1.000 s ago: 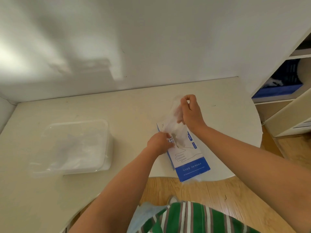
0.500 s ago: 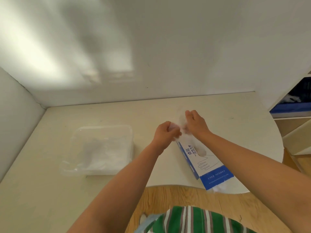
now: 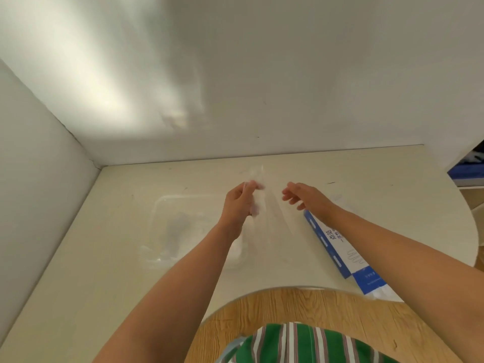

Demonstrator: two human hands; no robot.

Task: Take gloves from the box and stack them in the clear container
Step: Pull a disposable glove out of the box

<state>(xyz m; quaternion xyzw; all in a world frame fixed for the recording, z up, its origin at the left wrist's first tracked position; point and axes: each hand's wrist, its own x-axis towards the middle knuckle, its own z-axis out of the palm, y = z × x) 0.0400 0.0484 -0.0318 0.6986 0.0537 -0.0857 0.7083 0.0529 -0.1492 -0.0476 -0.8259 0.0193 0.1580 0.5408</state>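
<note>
Both hands are raised over the table (image 3: 372, 176) in my head-camera feed. My left hand (image 3: 239, 205) has its fingers curled, pinching what I take to be a thin see-through glove (image 3: 264, 205). It is blurred, so I cannot make out its outline. My right hand (image 3: 307, 199) hangs just right of it with fingers loosely spread, gripping nothing I can make out. I judge the glove is held up to hang flat before stacking. It lies between the hands, nearer the left. The clear container (image 3: 159, 205) sits left of my left hand and partly under that forearm, with pale film already inside. The box (image 3: 337, 247) lies to the right beneath my right forearm, its near end at the table's edge.
</note>
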